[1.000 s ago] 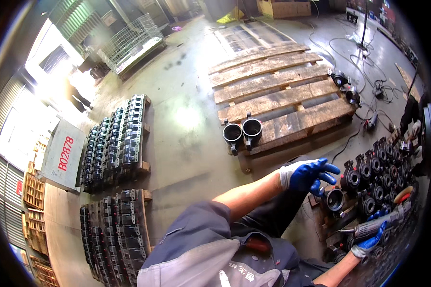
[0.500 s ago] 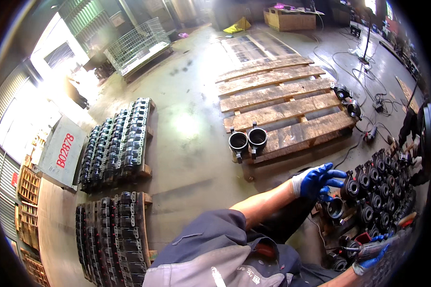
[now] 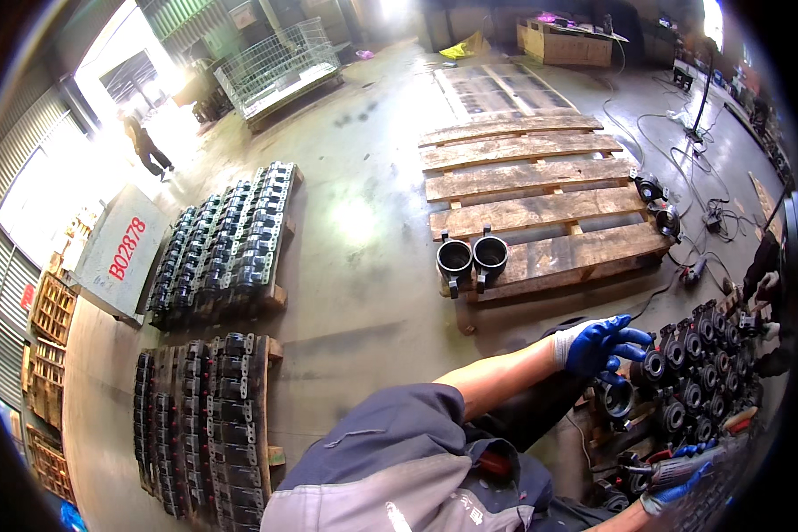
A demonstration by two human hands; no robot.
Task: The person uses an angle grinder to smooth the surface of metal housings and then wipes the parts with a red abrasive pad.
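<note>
My left hand (image 3: pixel 592 348), in a blue-coated glove, reaches out with its fingers apart and nothing between them. Just below it stands a black round metal fitting (image 3: pixel 615 399) with an open bore. Lower right, my right hand (image 3: pixel 680 490), gloved the same way, is wrapped round the grey body of a hand-held power grinder (image 3: pixel 674 473). The tool's front end points left, over more dark fittings (image 3: pixel 628 483). Rows of black ringed metal fittings (image 3: pixel 693 372) stand close together beyond both hands.
Two black cylindrical fittings (image 3: pixel 473 257) sit on the near corner of a wooden pallet (image 3: pixel 523 217). Loaded pallets of black parts (image 3: pixel 222 239) stand at left. Cables (image 3: pixel 705 168) cross the floor at right. Another person's hand (image 3: pixel 769 282) is at the far right edge.
The view has shifted slightly, so the surroundings sit differently in the picture. My left hand stays spread near the fitting and my right hand keeps the grinder. The distant person near the doorway shows more clearly.
</note>
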